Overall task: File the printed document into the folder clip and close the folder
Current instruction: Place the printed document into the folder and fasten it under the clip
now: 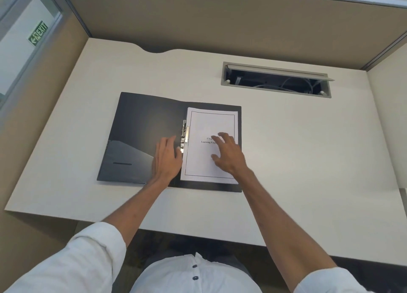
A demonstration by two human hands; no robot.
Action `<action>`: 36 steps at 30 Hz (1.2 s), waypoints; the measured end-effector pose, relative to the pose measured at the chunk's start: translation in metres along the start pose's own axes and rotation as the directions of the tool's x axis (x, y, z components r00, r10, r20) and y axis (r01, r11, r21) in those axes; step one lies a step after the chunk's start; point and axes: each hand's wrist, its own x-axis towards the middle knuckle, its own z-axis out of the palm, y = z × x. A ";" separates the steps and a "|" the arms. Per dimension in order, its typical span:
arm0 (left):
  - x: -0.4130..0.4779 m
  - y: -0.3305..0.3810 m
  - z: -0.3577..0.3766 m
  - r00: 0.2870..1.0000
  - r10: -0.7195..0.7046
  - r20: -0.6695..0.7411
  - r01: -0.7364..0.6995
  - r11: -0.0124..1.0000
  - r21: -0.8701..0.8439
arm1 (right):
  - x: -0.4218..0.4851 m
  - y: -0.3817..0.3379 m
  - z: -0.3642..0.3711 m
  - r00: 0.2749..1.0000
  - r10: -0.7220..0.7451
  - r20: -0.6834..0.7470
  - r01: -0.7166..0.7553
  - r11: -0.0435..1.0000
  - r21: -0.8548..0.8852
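Observation:
A black folder (141, 125) lies spread open on the desk. The printed document (209, 121), a white stack with a framed title page, rests on the folder's right half. A metal clip (184, 136) runs along the spine and sits over the paper's left edge. My left hand (166, 158) lies flat just left of the clip, its fingers beside the metal. My right hand (229, 154) hovers over or rests on the middle of the page with fingers spread. Neither hand holds anything.
The pale desk (297, 160) sits inside beige cubicle walls. An open cable slot (275, 80) with wires is set in the desk at the back right. A curved cut-out (157, 49) is at the back edge. The desk's front edge runs close to my body.

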 end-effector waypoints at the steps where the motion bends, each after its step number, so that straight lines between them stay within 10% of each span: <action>1: 0.007 0.001 -0.003 1.000 0.020 0.011 -0.020 1.000 0.011 | 0.004 -0.003 -0.001 1.000 -0.007 0.023 0.008 1.000 -0.025; 25: 0.102 0.004 -0.018 0.930 0.213 0.301 -0.284 0.934 0.217 | 0.038 -0.017 -0.001 0.995 0.007 0.099 0.002 0.996 -0.088; 36: 0.100 0.011 -0.026 0.949 0.250 0.193 -0.268 0.961 0.074 | 0.035 -0.018 -0.001 0.995 0.011 0.099 -0.003 0.996 -0.084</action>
